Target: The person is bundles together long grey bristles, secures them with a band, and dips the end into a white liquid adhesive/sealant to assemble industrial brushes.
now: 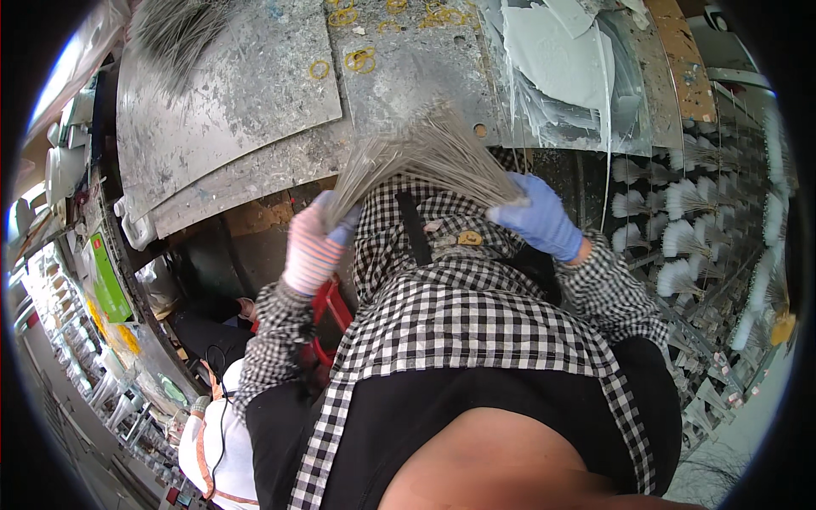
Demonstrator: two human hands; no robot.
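Note:
My left hand (313, 246), in a pink-and-white striped glove with blue on the fingers, is closed round the lower end of a bundle of thin grey wire-like stems (374, 161). A second bundle of the same stems (459, 161) is gripped in my right hand (542, 218), which wears a blue glove. The two bundles slant up from my hands and meet over the near edge of the worktable (416, 85), where their tips overlap and blur. A checked apron lies across my lap beneath them.
A loose heap of grey stems (178, 34) lies on a flat board (221, 110) at far left. Yellow rubber bands (360, 59) are scattered on the table. White paste (557, 55) coats a sheet at right, beside racks of white-tipped bunches (688, 200). Another person (217, 433) sits at lower left.

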